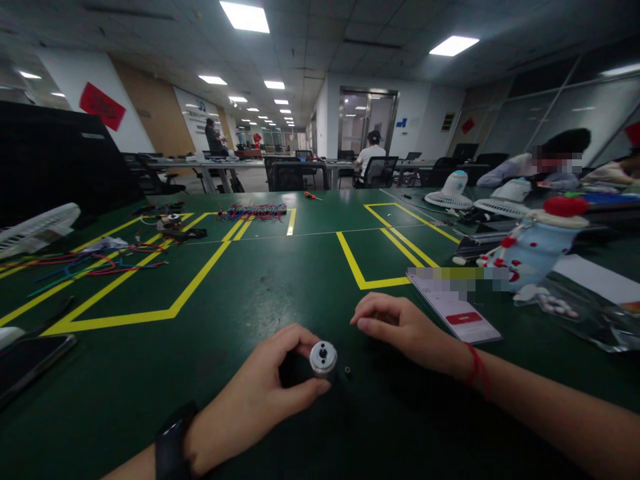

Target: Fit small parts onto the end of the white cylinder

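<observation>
My left hand [265, 380] is wrapped round a small silver cylindrical motor [323, 359], thumb on the near side and fingers behind it. The motor stands with its round face and dark centre shaft turned up. Just right of it a tiny dark metal piece [347, 370] lies on the green table [270, 287]. To the right, my right hand [400, 330] hovers or rests near the table with its fingers curled and the thumb close to the index finger. I cannot make out anything between them.
A phone [457, 310] lies beyond my right wrist, beside a light-blue cup [537, 247]. Wires [100, 263] and a dark phone [35, 363] are on the left. Small white fans [450, 191] stand at the back right, near a person leaning on the table.
</observation>
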Motion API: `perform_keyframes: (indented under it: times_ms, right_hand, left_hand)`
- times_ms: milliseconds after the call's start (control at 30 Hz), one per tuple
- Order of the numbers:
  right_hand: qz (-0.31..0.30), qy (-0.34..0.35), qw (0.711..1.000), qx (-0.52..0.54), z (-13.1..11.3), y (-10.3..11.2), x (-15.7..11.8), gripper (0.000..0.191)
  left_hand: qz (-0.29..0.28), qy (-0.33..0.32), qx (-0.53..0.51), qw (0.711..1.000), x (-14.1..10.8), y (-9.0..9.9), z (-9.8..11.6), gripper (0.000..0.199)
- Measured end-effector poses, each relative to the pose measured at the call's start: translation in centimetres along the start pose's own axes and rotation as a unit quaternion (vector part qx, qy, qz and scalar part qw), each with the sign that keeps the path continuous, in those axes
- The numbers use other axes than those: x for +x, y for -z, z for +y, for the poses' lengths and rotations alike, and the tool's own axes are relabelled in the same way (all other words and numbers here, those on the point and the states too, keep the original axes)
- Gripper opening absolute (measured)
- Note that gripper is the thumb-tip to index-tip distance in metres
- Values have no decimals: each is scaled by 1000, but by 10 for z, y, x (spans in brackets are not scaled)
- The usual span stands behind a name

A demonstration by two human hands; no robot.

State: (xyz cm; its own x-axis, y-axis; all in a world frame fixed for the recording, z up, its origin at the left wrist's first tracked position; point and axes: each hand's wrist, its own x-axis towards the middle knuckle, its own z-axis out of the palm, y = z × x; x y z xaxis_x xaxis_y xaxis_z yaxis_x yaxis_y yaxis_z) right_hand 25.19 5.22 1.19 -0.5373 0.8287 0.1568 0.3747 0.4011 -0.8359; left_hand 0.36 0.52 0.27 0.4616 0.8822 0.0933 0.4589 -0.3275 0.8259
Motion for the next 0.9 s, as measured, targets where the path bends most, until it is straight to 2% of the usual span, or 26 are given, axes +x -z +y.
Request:
perform_keyframes:
  times_ms: [100, 200, 267, 367, 433, 533, 633, 700, 900]
  right_hand:
    - [78, -68, 995, 0, 16, 11, 7, 27]
    - [90, -96, 991, -17, 25, 15, 10, 29]
    - [53, -74, 995, -45, 22, 12, 8, 25]
    - [-51, 34, 990, -127, 9, 2, 1, 25]
    - [-94, 94, 977, -165, 1, -7, -4, 23]
    - [-72, 108, 981, -147, -9, -16, -7, 12]
    - [19, 112, 990, -79, -19, -22, -4, 10]
    - [58, 126, 989, -58, -27, -25, -1, 11]
    - [12, 121, 988, -92, -41, -36, 3, 10]
  left_hand:
    - [-3, -2, 2, 1000, 0, 1, 1, 20]
    - [-4, -4, 2, 1000, 1, 1, 1, 20]
    - [-5, -4, 2, 1000, 1, 1, 1, 20]
    - [-7, 1, 4, 1000, 1, 1, 2, 19]
    - [-8, 4, 5, 1000, 1, 2, 2, 20]
    - [-5, 1, 10, 1000, 1, 1, 2, 20]
    - [-7, -4, 9, 1000, 1, 0, 1, 19]
    - [-9, -5, 9, 1000, 1, 0, 0, 18]
    - [-6, -9, 20, 1000, 2, -1, -3, 16]
